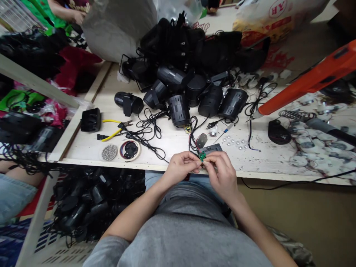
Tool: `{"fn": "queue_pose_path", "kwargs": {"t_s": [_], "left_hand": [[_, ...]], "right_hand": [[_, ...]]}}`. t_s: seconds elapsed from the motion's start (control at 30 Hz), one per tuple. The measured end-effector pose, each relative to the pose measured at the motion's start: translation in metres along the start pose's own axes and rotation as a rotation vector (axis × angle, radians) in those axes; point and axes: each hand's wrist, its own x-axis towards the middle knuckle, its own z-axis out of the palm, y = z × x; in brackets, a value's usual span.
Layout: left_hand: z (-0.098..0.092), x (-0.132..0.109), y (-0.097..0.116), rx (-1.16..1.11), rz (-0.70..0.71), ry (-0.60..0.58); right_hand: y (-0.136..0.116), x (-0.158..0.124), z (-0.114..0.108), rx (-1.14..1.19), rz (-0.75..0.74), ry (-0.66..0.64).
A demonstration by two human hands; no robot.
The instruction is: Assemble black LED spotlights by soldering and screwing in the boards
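So here's the bench right now: my left hand and right hand are up together over the front edge of the surface, with the fingers of both clenched in a tight pinch on a small green circuit board. The board sits right between the two sets of fingertips, with thin wires running off it. Just behind it there's a flat black plastic bracket, though I can't tell if it's touching the board. A little further back there's a dark round disc with a red wire, and a tiny gold circuit board lies near the hands too. To the right are a small screwdriver and a scatter of clear little lenses. Behind all that is a big heap of black spotlight housings with their cords tangled together, and off to the left are yellow-handled pliers, a roll of tape and a round tray of tiny metal bits. An orange-handled soldering iron comes in from the right side, and a second person's hand shows way up in the top left corner, well apart from mine.
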Motion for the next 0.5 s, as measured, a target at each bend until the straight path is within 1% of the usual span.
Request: {"fn": "queue_pose_path", "kwargs": {"t_s": [0.07,0.1,0.17,0.23,0.3,0.33,0.4,0.47,0.5], "left_hand": [[0.003,0.002,-0.002,0.003,-0.002,-0.018],[0.004,0.003,-0.002,0.002,-0.005,-0.025],[0.006,0.004,-0.004,-0.007,-0.018,-0.016],[0.006,0.005,-0.006,-0.015,-0.042,0.012],[0.006,0.006,-0.007,-0.018,-0.064,0.037],[0.005,0.006,-0.008,-0.016,-0.068,0.043],[0.004,0.005,-0.008,-0.010,-0.063,0.052],[0.004,0.005,-0.009,-0.007,-0.055,0.060],[0.004,0.005,-0.010,-0.006,-0.051,0.063]], "right_hand": [[-0.001,-0.003,-0.002,0.015,0.035,0.013],[-0.002,-0.004,-0.003,0.048,0.079,0.026],[-0.003,-0.007,-0.007,0.161,0.233,0.092],[-0.001,-0.007,-0.014,0.282,0.429,0.239],[0.006,-0.006,-0.025,0.327,0.557,0.409],[0.013,-0.005,-0.032,0.327,0.584,0.490],[0.034,-0.002,-0.050,0.308,0.567,0.652],[0.063,0.002,-0.072,0.292,0.470,0.884],[0.079,0.004,-0.083,0.282,0.429,0.956]]}}
